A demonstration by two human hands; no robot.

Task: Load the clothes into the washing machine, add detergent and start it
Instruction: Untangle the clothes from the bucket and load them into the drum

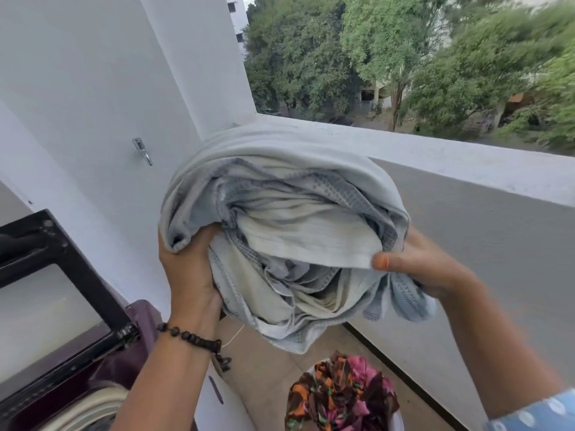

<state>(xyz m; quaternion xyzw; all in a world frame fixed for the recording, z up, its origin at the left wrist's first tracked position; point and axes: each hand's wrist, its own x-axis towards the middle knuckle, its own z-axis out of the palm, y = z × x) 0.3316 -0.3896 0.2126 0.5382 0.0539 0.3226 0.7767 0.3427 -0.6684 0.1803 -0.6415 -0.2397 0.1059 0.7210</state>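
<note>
A big bundle of pale blue and cream cloth (280, 219) is held up in front of me, above the floor. My left hand (189, 269) grips its left underside, fingers buried in the folds. My right hand (417, 262) pinches the right edge, thumb on top of a cream fold. The washing machine (102, 377) is at the lower left, its dark-framed lid (56, 293) raised and the drum rim showing below. A tub of colourful patterned clothes (342, 396) sits on the floor below the bundle.
A white wall with a metal hook (141, 150) rises at the left. The balcony parapet (466, 169) runs across the right, with trees beyond it. Tiled floor (267, 368) lies between the machine and the parapet.
</note>
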